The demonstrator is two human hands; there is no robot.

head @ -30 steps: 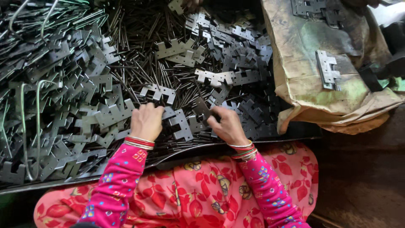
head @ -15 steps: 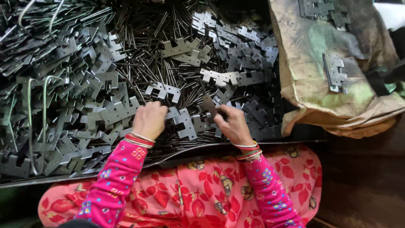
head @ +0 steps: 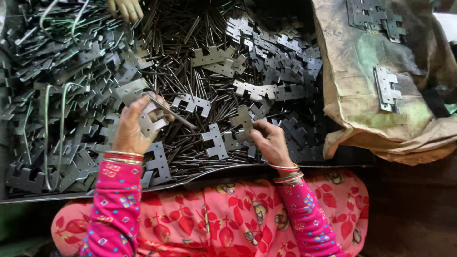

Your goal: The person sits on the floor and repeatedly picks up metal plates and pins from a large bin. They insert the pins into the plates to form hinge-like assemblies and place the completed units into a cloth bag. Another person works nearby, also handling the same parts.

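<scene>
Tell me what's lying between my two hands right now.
Between the left hand and right hand lie thin metal pins and a notched metal plate, seen in the head view.

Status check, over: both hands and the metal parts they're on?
Left hand lifted, gripping a notched metal plate and a thin rod. Right hand pinching a plate on the pile. A gloved hand at the far edge.

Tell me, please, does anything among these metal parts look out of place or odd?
Mostly it is one loose heap of flat metal plates and thin pins. Odd ones out: a few plates lie on the stained sack at right, apart from the heap, and bent wire loops sit tangled among the plates at left.
</scene>
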